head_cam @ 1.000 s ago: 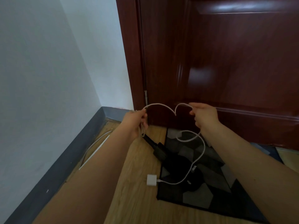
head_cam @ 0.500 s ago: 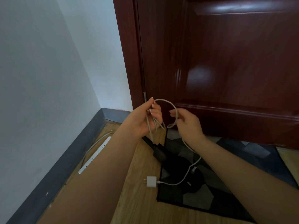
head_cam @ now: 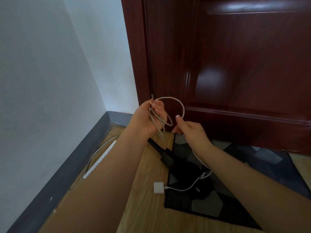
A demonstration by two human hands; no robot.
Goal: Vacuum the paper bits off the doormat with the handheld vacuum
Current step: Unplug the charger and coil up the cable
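- Your left hand [head_cam: 148, 118], at the centre of the frame, has its fingers [head_cam: 158, 106] curled round several gathered loops of the white charging cable [head_cam: 182, 108], which hang down across the palm.
- Your right hand [head_cam: 190, 130], just to the right of the left, pinches the same cable between thumb and fingertips; one loop arches up and over between the two hands.
- From the right hand the cable drops beneath your forearm and runs down to the white plug adapter [head_cam: 158, 187], which lies on the wooden floor [head_cam: 148, 214] at lower centre, touching the left edge of the doormat [head_cam: 235, 199].
- Look for the handheld vacuum [head_cam: 166, 156] below your hands: a dark body lying partly on the floor and partly on the doormat's left end, its narrow end pointing to the upper left. Neither hand touches it.
- That doormat, dark with grey geometric patches, lies against the foot of the dark red door [head_cam: 235, 64] that fills the upper right of the frame. You cannot make out any paper bits on it from this view.
- At lower left, a white power strip [head_cam: 101, 159] with its lead lies on the floor along the grey skirting board [head_cam: 67, 170], below the white wall [head_cam: 42, 81].
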